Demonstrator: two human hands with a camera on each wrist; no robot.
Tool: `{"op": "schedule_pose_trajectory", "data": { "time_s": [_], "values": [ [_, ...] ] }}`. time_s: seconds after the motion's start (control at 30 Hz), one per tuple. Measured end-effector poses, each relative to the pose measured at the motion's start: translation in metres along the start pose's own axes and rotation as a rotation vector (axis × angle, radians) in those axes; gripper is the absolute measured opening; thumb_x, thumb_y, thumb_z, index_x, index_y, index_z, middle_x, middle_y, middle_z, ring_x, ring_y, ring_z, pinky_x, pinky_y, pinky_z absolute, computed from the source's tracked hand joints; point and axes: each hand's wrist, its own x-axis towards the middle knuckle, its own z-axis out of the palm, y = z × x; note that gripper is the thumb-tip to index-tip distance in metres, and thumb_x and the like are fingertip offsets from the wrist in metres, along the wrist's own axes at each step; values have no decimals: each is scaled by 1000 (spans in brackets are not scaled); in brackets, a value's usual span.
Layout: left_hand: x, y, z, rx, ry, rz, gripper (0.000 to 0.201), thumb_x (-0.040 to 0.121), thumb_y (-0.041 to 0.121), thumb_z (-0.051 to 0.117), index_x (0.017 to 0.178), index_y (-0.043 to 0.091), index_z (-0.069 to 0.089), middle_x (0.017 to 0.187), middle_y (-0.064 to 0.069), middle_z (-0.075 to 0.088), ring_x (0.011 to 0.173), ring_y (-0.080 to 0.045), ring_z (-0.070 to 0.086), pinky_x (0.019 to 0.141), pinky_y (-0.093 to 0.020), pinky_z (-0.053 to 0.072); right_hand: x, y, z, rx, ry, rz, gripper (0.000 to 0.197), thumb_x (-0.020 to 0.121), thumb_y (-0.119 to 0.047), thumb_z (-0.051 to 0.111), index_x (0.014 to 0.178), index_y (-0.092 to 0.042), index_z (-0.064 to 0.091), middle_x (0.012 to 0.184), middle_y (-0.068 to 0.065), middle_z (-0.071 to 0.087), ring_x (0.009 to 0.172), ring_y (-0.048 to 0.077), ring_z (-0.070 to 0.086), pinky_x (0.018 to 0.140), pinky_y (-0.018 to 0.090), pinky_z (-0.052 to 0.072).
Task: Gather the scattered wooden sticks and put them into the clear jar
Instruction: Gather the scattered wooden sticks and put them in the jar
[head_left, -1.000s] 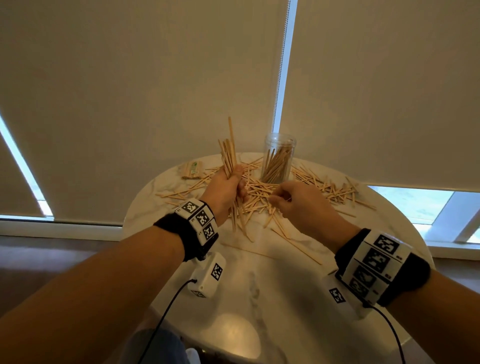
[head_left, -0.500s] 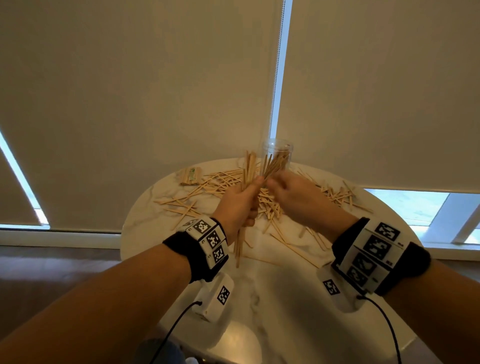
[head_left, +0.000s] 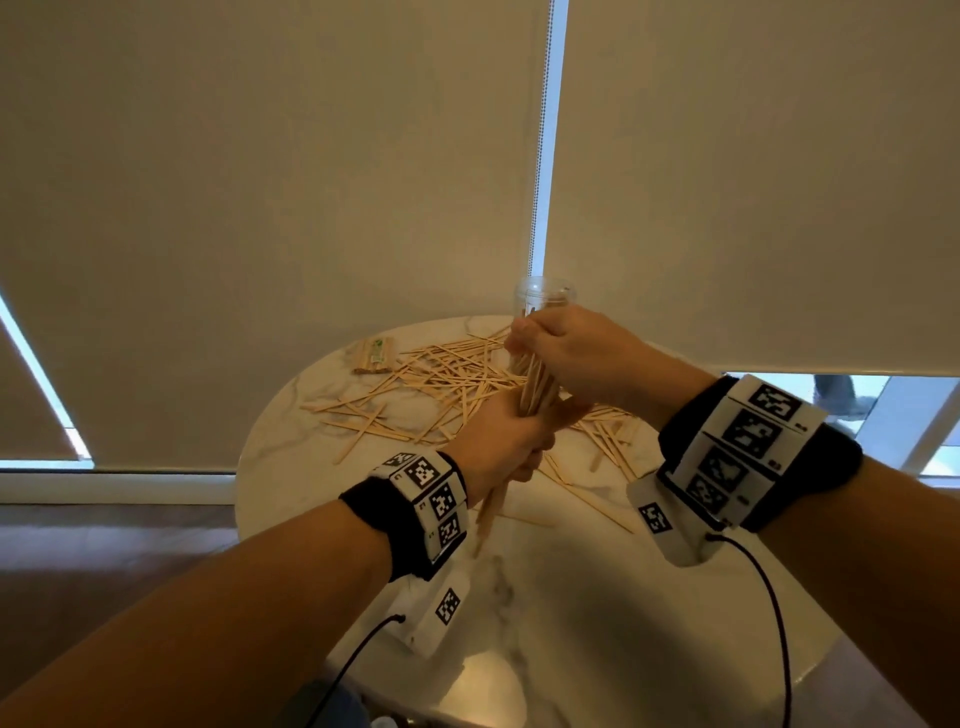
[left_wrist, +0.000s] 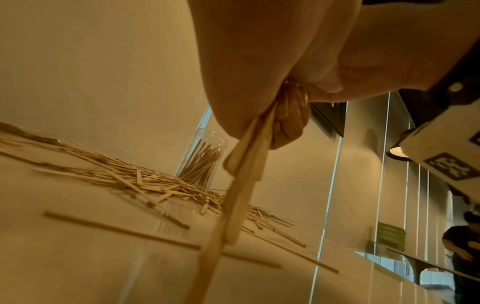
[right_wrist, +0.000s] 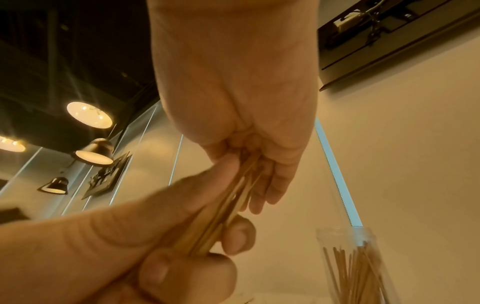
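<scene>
A bundle of wooden sticks (head_left: 535, 387) stands upright over the round marble table (head_left: 571, 597). My left hand (head_left: 501, 441) grips its lower part, and the stick ends hang below the fist (left_wrist: 241, 185). My right hand (head_left: 550, 340) is curled round the bundle's top end (right_wrist: 244, 176), just above my left hand (right_wrist: 166, 253). The clear jar (head_left: 543, 296) stands right behind my right hand with several sticks in it (left_wrist: 205, 160) (right_wrist: 355, 267). Many loose sticks (head_left: 447, 374) lie scattered across the far half of the table (left_wrist: 135, 183).
A small wrapped packet (head_left: 375, 356) lies at the table's far left edge. Beige roller blinds hang close behind the table, with a bead chain (head_left: 540, 156) above the jar. A person (left_wrist: 465, 251) stands far off to the right. The near half of the table holds a few stray sticks (head_left: 597, 504).
My right hand has come up from the scattered pile and taken hold of the bundle's top. Both hands and the bundle have moved toward the jar.
</scene>
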Motion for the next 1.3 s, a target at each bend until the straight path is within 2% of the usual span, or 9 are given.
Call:
{"op": "schedule_pose_trajectory", "data": {
  "time_s": [0.17,0.33,0.5,0.6,0.73,0.87,0.97,1.07,1.3],
  "values": [
    [-1,-2,-2,12,-18,8,32,101,37,53,81,13,44,59,1,41,47,-13,25,44,-24,22,-5,2,2,-3,-36,-36,41,105,-42,37,120,-18,67,112,-6,68,107,12,62,100,40,49],
    [9,5,-13,-60,220,42,40,98,53,48,90,14,51,56,8,44,45,-9,36,44,-24,33,-9,19,16,183,37,81,72,91,-67,46,147,-24,34,140,1,54,122,19,56,102,47,48],
    [25,13,-28,-317,490,86,23,103,33,49,86,18,43,61,5,38,43,-7,34,41,-22,32,-38,31,40,116,-444,223,86,76,-44,80,145,-31,29,126,2,62,108,18,63,95,42,54],
    [27,15,-24,-470,507,89,22,106,27,43,89,16,35,58,5,35,45,-9,30,41,-23,30,-49,32,63,274,-575,314,69,81,-21,79,134,-22,35,102,12,70,87,26,70,86,42,59],
    [22,10,-15,-481,467,52,21,106,32,41,96,15,36,58,2,40,46,-12,39,43,-25,39,-45,25,67,479,-385,312,39,85,-12,70,119,0,52,83,10,49,68,17,44,58,29,41],
    [16,7,-13,-379,424,3,36,106,36,40,110,3,54,71,-5,59,51,-15,55,47,-25,49,-38,23,63,369,-237,257,13,90,-26,61,102,-21,58,79,-2,56,61,9,49,54,21,39],
    [12,9,-7,-350,375,-19,46,106,36,40,110,-2,66,90,-6,73,66,-13,67,60,-26,57,-32,32,65,106,-110,131,33,93,-42,55,123,-33,46,83,-9,63,69,7,61,64,29,53],
    [15,10,-5,-374,392,-56,36,104,33,46,114,6,67,116,-4,72,96,-14,66,88,-29,52,-29,41,68,-93,-78,37,45,100,-46,43,139,-24,37,94,-1,67,79,17,64,73,39,53],
    [10,15,-29,-402,317,-38,50,91,51,62,123,13,54,113,-12,73,97,-24,69,98,-47,50,-32,54,56,-355,-144,-44,23,104,-40,33,113,-22,44,85,-1,59,73,19,56,69,39,49]
  ]
}}
